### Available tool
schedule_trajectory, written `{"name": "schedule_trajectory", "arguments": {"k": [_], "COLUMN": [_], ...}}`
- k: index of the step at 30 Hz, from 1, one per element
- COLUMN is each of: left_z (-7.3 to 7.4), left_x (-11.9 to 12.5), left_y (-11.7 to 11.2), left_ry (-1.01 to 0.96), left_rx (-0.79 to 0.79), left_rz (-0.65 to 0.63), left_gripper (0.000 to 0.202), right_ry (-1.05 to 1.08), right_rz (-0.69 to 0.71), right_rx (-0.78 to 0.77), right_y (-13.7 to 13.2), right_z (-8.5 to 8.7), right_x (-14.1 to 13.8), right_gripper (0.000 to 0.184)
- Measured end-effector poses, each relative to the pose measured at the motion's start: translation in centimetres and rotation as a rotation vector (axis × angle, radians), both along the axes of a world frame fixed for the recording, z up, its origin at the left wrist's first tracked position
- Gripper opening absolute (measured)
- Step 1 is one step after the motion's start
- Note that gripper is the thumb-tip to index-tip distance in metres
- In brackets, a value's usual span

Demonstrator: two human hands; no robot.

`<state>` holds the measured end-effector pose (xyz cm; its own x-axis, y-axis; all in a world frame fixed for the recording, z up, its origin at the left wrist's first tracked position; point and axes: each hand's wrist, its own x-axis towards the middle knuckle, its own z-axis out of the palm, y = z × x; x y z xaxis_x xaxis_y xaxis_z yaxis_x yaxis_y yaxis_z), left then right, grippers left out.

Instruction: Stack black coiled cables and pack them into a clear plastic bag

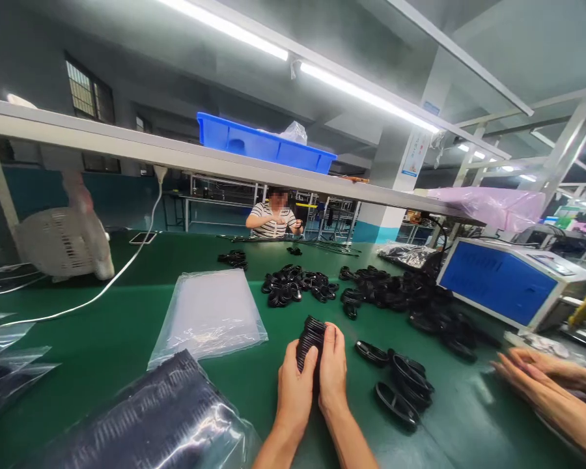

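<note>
Between both hands is a stack of black coiled cables [311, 340], its ridged edges facing up. My left hand [293, 384] is closed around the stack's left side, thumb on the near face. My right hand [333, 365] presses against its right side, fingers upright and together. Several loose black cable coils [403, 384] lie on the green table just to the right. Left of the hands, a stack of clear plastic bags [215, 306] lies flat. Nearer to me is a filled clear bag [141, 417] packed with rows of black items.
Piles of black cable coils [385, 286] spread across the table [127, 352]. A co-worker's hands [542, 371] are at the right, near a blue-and-white machine [498, 280]. Another person [273, 218] sits opposite. A fan [61, 241] and white cord stand left. Overhead, a shelf holds a blue bin [266, 146].
</note>
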<state>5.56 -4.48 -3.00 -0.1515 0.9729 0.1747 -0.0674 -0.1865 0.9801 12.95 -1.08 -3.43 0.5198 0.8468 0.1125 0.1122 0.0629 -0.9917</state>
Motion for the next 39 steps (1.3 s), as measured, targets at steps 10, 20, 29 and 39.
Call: {"name": "schedule_trajectory", "arguments": {"k": [10, 20, 29, 39], "left_z": [0.0, -0.5, -0.6, 0.4], "left_x": [-0.9, -2.5, -2.2, -2.3], "left_y": [1.2, 2.5, 2.3, 1.8], "left_ry": [-0.022, 0.071, 0.137, 0.188], "left_rx": [-0.032, -0.031, -0.032, -0.064], "left_rz": [0.001, 0.121, 0.144, 0.081], "left_gripper": [0.044, 0.034, 0.035, 0.038], "right_ry": [-0.077, -0.263, -0.318, -0.289], "right_rz": [-0.003, 0.339, 0.379, 0.385], "right_rx": [0.055, 0.069, 0.014, 0.038], "right_y": [0.4, -1.4, -1.7, -1.3], "right_z": [0.7, 1.6, 1.7, 1.6], "right_x": [1.4, -0.2, -0.1, 0.3], "right_gripper": [0.050, 0.036, 0.035, 0.038]}}
